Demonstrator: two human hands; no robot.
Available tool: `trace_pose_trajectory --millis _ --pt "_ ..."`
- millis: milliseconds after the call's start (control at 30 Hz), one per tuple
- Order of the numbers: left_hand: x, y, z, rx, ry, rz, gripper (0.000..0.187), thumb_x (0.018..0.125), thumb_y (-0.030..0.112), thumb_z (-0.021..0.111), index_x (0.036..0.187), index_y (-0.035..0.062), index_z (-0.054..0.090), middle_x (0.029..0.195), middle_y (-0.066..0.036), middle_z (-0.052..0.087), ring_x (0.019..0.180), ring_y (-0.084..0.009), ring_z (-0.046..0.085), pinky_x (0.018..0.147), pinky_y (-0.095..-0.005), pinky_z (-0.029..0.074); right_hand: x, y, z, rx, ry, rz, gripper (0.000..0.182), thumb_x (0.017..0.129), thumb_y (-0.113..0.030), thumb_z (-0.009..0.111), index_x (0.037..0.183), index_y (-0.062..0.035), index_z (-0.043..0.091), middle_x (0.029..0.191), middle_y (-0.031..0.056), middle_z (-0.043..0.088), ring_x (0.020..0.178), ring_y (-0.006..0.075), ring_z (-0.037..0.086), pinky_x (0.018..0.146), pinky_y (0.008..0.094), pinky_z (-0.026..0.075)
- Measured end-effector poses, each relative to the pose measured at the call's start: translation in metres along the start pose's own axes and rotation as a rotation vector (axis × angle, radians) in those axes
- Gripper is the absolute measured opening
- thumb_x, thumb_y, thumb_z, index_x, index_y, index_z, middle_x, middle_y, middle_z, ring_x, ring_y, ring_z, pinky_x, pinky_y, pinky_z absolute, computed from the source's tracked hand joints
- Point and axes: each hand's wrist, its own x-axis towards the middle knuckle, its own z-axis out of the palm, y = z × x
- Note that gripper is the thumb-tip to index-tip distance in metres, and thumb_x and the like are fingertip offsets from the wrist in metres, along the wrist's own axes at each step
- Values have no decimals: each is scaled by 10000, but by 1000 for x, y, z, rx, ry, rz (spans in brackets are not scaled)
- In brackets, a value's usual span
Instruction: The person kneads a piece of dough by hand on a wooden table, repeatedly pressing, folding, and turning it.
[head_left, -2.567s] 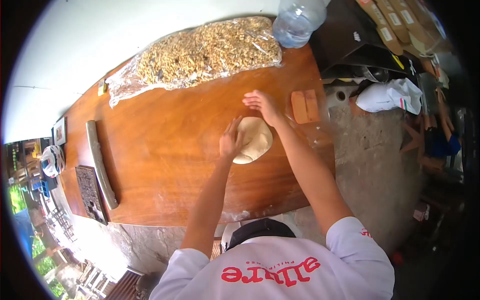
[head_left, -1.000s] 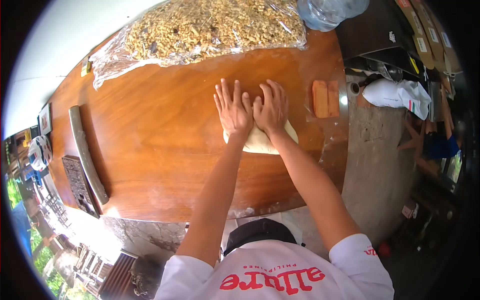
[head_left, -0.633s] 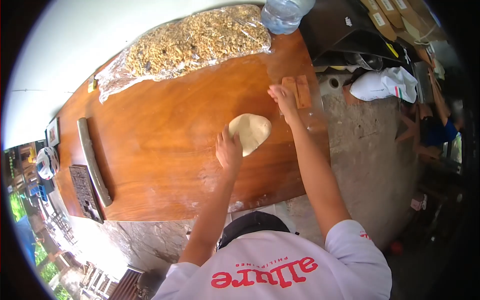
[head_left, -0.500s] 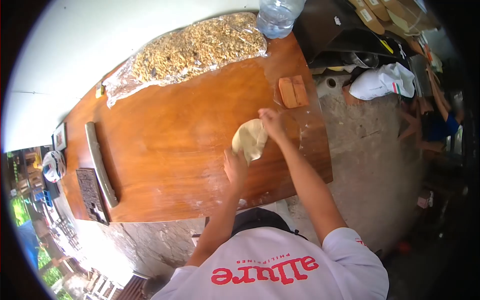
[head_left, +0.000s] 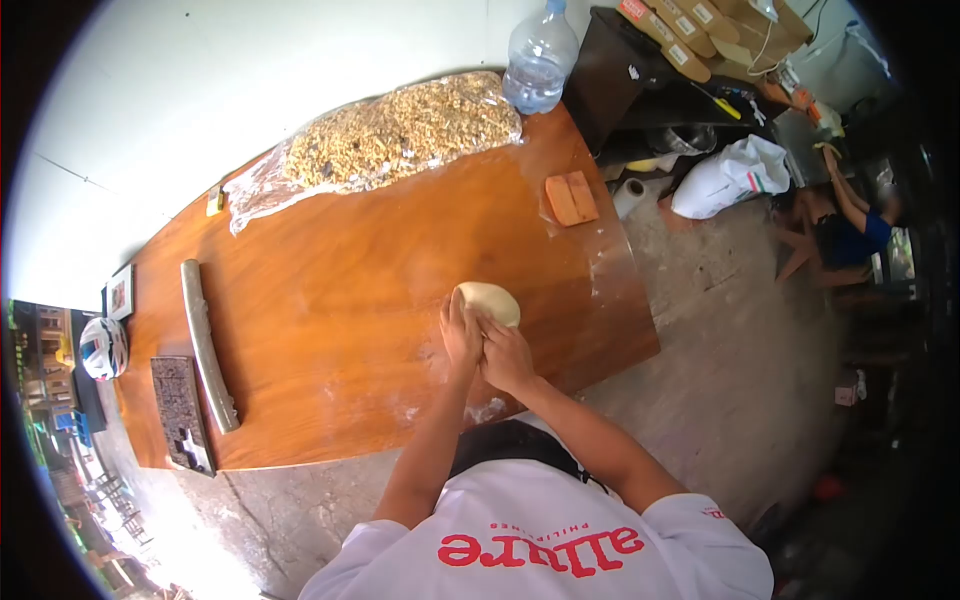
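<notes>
A pale, rounded piece of dough (head_left: 490,300) is at the near middle of the wooden table (head_left: 340,300). My left hand (head_left: 460,332) cups its left side, fingers together and pointing away from me. Against its near edge, my right hand (head_left: 507,357) is closed on the dough, with the fingertips reaching toward the left hand. Both hands touch or nearly touch each other, and they hide the near part of the dough.
Crumbly golden pieces on clear plastic (head_left: 405,135) lie along the wall, beside a large water bottle (head_left: 540,65). A wooden block (head_left: 572,199) sits at right. Leftward are a long grey roller (head_left: 205,345) and a dark carved board (head_left: 183,413). Another person's arm (head_left: 848,190) shows far right.
My right hand has come down and left, from the dough's upper right to beside my left hand. The dough, stretched out before, now looks folded and more compact. The view has shifted slightly.
</notes>
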Motion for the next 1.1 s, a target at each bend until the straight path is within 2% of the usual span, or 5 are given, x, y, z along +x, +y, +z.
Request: trace_pose_trajectory --millis 167,533,833,933,1100 --pt "-4 -9 13 107 -41 120 504 1058 351 388 1463 63 471 1446 -230 470 1328 -437 434 1126 -503 338 50 19 0 21 508 175 339 867 -66 598 1204 -76 640 1305 173 573 1163 392 544 1017 510 429" --pt "108 -2 47 637 -174 299 500 1012 265 389 1491 142 463 1563 -167 384 1494 -398 255 1239 -556 127 146 110 25 -330 270 155 393 940 -232 544 1304 -101 611 1316 158 581 1259 379 507 1057 543 369" --pt "157 6 68 253 23 248 394 1014 303 499 1256 40 664 1365 -164 599 1282 -435 529 1097 -493 408 243 156 7 -110 180 -64 338 924 -257 583 1196 -67 647 1194 126 659 1155 278 594 984 434 428" --pt "129 47 68 355 -31 -29 448 1030 368 488 1214 -6 651 1237 -234 648 1126 -437 613 938 -504 498 279 205 -15 1306 -307 485 356 983 -327 563 1211 -71 659 1139 96 707 1085 205 642 961 368 458" --pt "71 50 60 477 -292 -577 481 1015 410 513 1214 -17 604 1118 -298 666 1043 -432 650 871 -501 520 230 235 -24 885 41 367 330 991 -283 606 1199 -42 690 1101 91 740 1014 174 683 911 308 512"
